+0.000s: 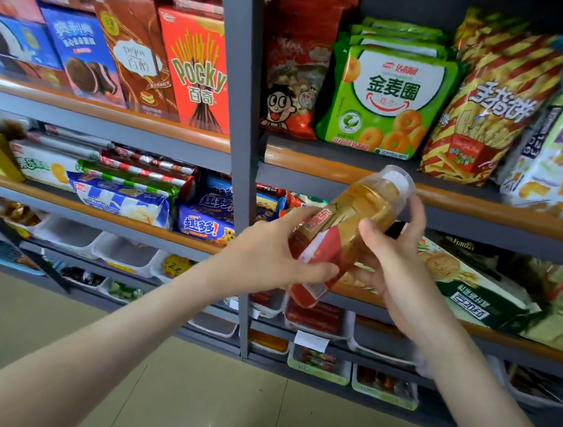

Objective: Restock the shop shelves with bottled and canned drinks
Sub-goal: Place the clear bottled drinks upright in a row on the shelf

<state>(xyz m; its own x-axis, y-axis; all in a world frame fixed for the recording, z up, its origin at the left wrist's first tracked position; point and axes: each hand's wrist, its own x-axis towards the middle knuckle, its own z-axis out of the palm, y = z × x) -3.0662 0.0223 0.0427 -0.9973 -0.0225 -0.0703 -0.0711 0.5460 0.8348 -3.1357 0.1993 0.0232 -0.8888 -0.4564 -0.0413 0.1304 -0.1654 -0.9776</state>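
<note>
Grey metal shelving (242, 72) with orange edge strips fills the far side of your view, running from left to right above a pale tiled floor (55, 329). On the top shelf you see a red Pocky box (198, 67) standing just left of the grey upright post. To the right of the post there is a green bag (390, 100) printed with golden rings and a red-and-yellow striped bag (490, 106). One shelf down, blue cookie packs (203, 223) lie left of the post, and a long green box (472, 290) lies tilted at the right. Low on the left, white trays (125, 253) sit in a row.

You hold the bottle (351, 227) in the air in front of the shelving, just right of the post and nearer to you than the shelf edges. It is clear plastic with an amber drink inside, a red and white label round its lower half and a white cap under a clear cover. It is tilted, cap up and to the right, base down and to the left.

Your left hand (269, 257) grips the labelled lower half, thumb lying across the red label and fingers curled over the far side. Your right hand (392, 258) wraps the upper half, thumb on the near face and fingers curled behind the neck. Both forearms reach in bare from the near edge.
</note>
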